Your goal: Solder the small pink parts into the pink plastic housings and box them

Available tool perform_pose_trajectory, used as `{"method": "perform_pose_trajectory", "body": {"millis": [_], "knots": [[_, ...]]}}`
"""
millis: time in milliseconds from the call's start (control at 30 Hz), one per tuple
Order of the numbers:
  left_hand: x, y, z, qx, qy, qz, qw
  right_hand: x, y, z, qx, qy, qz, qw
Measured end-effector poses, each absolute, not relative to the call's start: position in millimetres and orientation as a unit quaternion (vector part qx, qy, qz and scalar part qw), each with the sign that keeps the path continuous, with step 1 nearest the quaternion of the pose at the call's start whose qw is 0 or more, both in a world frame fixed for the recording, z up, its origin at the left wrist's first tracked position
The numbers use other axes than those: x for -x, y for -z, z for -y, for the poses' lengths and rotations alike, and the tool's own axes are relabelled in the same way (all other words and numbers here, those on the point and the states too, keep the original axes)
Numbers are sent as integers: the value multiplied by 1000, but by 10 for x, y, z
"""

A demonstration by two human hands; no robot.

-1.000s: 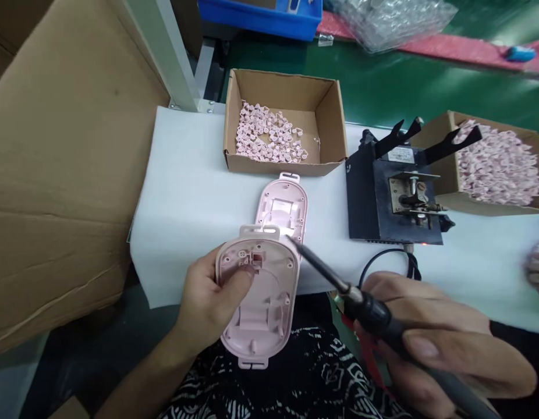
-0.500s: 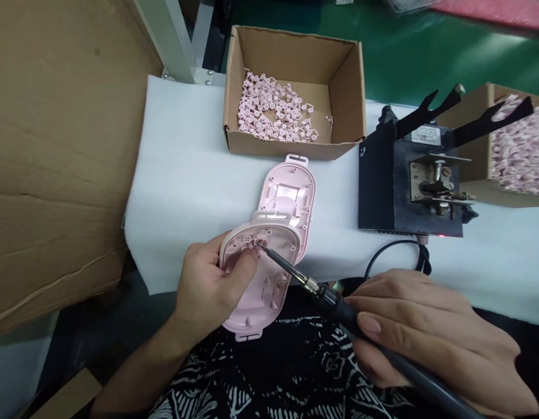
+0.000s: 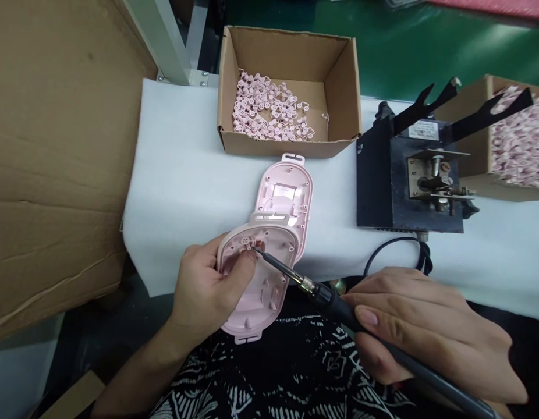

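Moved: soldering iron (image 3: 334, 308) tip had crept further left, deeper into the recess of the pink plastic shell (image 3: 256, 308).
Bench: white foam sheet (image 3: 182, 192) lay under everything.
Station: black soldering station (image 3: 374, 174) sat right, forked iron rest on top.
Box: cardboard box (image 3: 287, 148) of small pink parts (image 3: 265, 110) sat behind a second pink shell (image 3: 287, 192).
Shell: held just above the foam, overlapping the second shell's near end.
Left hand (image 3: 208, 291): closed on the shell, thumb beside the recess.
Right hand (image 3: 426, 331): closed on the iron handle, pen-style.
Tip: at the recess; contact unclear.
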State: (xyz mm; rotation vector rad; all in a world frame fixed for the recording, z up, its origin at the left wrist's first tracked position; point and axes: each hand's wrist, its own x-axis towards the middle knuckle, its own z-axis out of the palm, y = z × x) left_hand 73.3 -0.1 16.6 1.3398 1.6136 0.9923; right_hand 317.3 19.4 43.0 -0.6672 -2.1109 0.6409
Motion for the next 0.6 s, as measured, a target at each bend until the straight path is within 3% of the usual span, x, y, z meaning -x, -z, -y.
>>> {"method": "perform_pose_trajectory", "body": {"millis": [300, 600], "knots": [[-726, -188, 6, -549, -389, -634, 382, -3211, -424, -265, 243, -242, 853, 393], [-708, -185, 16, -564, -391, -630, 363, -3222, -386, -233, 272, -303, 827, 388]]}}
